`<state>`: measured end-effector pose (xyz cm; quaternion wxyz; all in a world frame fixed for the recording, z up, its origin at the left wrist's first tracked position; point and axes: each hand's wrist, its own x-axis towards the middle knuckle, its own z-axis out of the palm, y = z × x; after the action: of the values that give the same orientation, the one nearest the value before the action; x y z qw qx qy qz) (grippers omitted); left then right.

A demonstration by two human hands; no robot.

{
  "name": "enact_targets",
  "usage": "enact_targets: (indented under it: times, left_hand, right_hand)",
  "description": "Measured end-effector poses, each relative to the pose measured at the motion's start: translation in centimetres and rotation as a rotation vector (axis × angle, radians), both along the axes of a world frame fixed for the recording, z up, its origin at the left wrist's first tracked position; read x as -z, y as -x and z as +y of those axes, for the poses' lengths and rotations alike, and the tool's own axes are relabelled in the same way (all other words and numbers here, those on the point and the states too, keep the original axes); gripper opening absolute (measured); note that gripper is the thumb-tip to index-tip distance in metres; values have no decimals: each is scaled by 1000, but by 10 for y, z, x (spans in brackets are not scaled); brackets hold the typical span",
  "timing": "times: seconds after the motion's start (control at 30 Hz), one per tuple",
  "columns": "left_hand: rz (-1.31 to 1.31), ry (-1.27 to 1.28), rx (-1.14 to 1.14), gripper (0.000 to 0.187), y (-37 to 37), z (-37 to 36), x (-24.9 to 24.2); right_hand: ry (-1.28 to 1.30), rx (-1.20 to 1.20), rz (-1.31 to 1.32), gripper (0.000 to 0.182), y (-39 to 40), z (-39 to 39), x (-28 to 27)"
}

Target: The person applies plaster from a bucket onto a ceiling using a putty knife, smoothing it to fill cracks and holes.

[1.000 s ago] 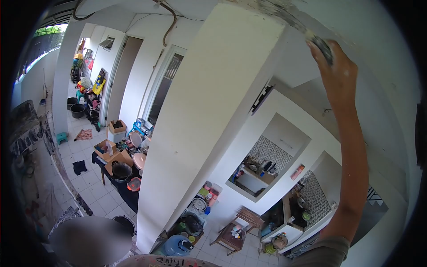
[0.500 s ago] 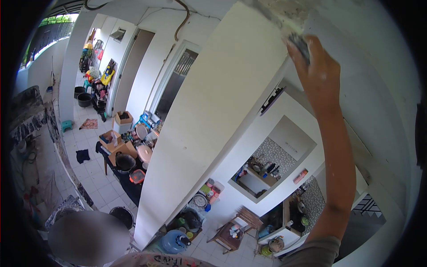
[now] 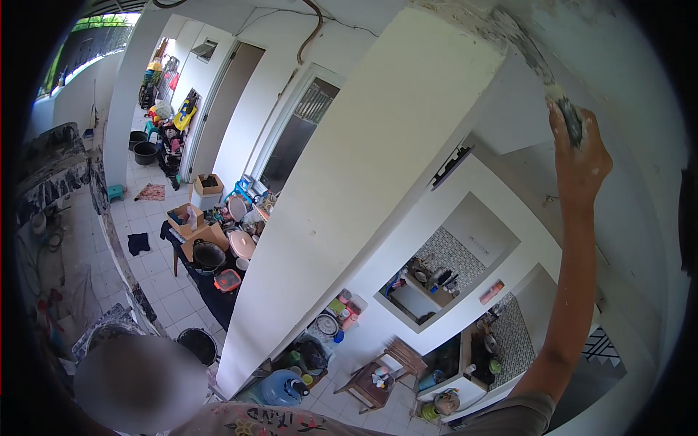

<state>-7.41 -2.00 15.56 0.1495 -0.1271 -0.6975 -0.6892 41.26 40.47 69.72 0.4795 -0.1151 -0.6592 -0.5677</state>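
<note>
High on the right, my right hand [image 3: 584, 156] is closed round the dark handle of a putty knife [image 3: 525, 47]. Its long blade is smeared with whitish paste and points up and left. The blade lies close under the ceiling [image 3: 614, 54], beside the top corner of a pale column [image 3: 378, 123]. Rough, patchy filler [image 3: 465, 18] shows where the column meets the ceiling. White smears mark my fingers and the back of the hand. My left hand is outside the view.
Below stand a wooden chair [image 3: 371, 385], a blue water jug [image 3: 280, 387] and a table [image 3: 193, 291] heaped with pans and boxes. A paste-stained plank [image 3: 120, 254] runs along the left. A grey blurred oval [image 3: 142, 385] covers the lower left.
My right hand has moved right and slightly down with the putty knife. The blade has shifted from the column's top edge to the ceiling right of its corner.
</note>
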Motion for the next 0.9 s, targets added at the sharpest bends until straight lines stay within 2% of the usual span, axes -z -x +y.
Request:
enact_targets:
  times: [0.17,0.27,0.4,0.5,0.67,0.77,0.8,0.83,0.9]
  left_hand:
    - [49,-80,18,28,-8,7,-12]
    - [44,-64,6,28,-5,2,-6]
    - [37,-63,0,28,-2,1,-3]
    - [26,-71,4,28,-3,2,2]
    - [18,-78,12,28,6,1,8]
    - [8,-63,6,28,10,-3,12]
    - [129,-50,34,30,10,-3,9]
    - [51,-46,-5,29,11,-2,15]
    - [81,-81,35,30,12,-2,17]
  right_hand:
    - [-9,-79,-103,22,0,-6,9]
    - [-25,-11,-244,23,24,-1,4]
    - [-97,50,-157,25,48,23,-13]
    - [-70,-2,-99,26,33,21,-22]
    - [84,46,29,25,-23,0,-4]
    - [142,86,3,21,-41,-11,4]
    - [102,91,-39,20,-44,-13,3]
    - [67,96,-84,20,-47,-11,5]
    - [4,118,-161,21,-42,-8,10]
